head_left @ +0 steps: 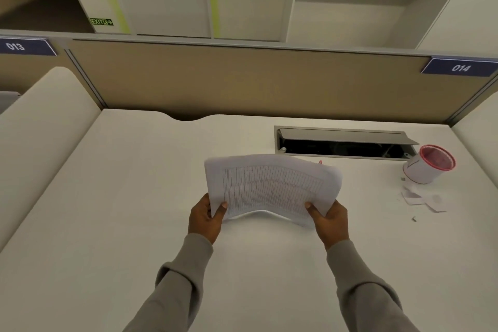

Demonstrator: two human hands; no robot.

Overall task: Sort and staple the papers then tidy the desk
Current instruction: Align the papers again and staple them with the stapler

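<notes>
Both hands grip the papers, seemingly above the desk.

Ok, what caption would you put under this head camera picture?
Left hand and right hand grip a bowed stack of papers over the desk.

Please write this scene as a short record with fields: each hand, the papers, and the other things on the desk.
left hand: grips the near left corner of the papers, thumb on top
right hand: grips the near right corner, thumb on top
papers: a stack, printed table on top, bowed, held above the desk
desk: white
hatch: open, behind the papers
cup: white, red rim, far right
scraps: white bits, just in front of the cup
</notes>
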